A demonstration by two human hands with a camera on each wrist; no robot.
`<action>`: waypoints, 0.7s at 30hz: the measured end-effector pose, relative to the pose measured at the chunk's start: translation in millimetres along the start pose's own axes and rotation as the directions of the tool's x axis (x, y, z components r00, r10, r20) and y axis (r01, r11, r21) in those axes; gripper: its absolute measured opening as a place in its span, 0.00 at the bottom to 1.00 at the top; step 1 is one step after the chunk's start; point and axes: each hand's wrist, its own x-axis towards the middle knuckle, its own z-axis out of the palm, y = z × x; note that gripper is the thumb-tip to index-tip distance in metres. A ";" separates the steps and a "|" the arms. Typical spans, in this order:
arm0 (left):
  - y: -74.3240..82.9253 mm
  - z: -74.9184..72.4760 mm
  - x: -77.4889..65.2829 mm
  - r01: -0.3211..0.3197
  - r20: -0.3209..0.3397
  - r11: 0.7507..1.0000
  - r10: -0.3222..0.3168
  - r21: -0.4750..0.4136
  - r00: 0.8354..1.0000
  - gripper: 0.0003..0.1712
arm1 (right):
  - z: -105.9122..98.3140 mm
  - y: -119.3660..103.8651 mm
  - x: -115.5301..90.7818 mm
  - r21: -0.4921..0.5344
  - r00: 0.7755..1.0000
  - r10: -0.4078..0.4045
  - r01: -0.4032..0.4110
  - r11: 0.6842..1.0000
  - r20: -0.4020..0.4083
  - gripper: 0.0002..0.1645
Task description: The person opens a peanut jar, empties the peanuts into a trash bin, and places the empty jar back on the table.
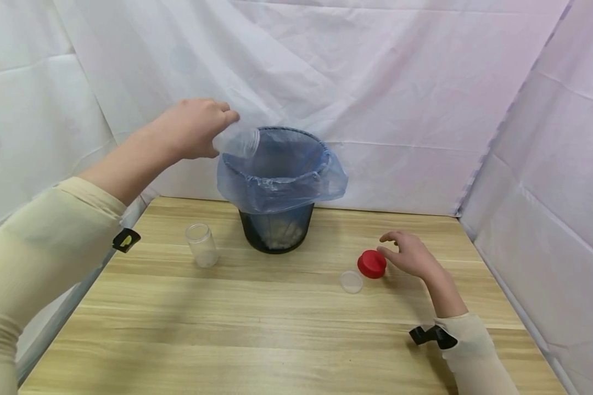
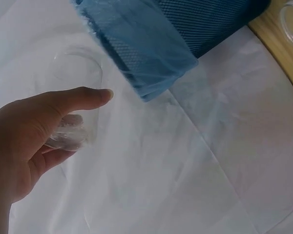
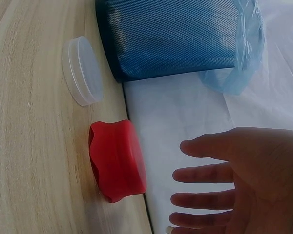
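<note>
My left hand grips a clear plastic jar by its body, its mouth tipped toward the bin's opening at the left rim. In the left wrist view the thumb lies along the near side of the jar, and something whitish shows near its base. My right hand, fingers spread and loosely bent, hovers beside a red round piece with a flat top and a wavy lower edge. In the right wrist view, a gap separates its fingertips from the red piece.
A black mesh bin lined with a blue bag stands at the table's back, pale contents at its bottom. Left of it stands a second clear jar, without a lid. A clear lid lies beside the red piece. White cloth hangs behind.
</note>
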 end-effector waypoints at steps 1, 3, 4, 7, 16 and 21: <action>-1.3 -1.3 -0.8 0.012 0.001 1.000 -0.012 0.000 1.000 0.46 | 0.2 0.2 0.1 -0.001 1.000 0.000 0.000 1.000 0.000 0.22; -3.7 -2.7 -1.5 0.018 0.002 1.000 -0.018 -0.003 1.000 0.47 | 0.4 0.4 0.4 0.000 1.000 0.000 0.000 1.000 0.001 0.22; -4.6 -3.0 -1.7 0.014 0.001 1.000 -0.014 -0.003 1.000 0.46 | 0.3 0.8 0.6 0.001 1.000 0.001 -0.001 1.000 0.001 0.22; -5.2 -3.1 -1.7 0.000 0.011 1.000 0.001 -0.016 1.000 0.46 | -0.3 1.2 -0.1 0.001 1.000 0.004 -0.004 1.000 -0.001 0.22; -7.0 3.8 -9.8 0.066 -0.038 0.983 -0.074 -0.169 0.997 0.49 | -3.2 1.5 -3.9 -0.005 1.000 0.010 -0.010 1.000 0.000 0.22; -12.1 22.8 -26.2 0.070 -0.192 0.925 -0.151 -0.374 0.970 0.49 | -4.3 1.5 -4.5 -0.009 1.000 0.013 -0.013 1.000 0.001 0.22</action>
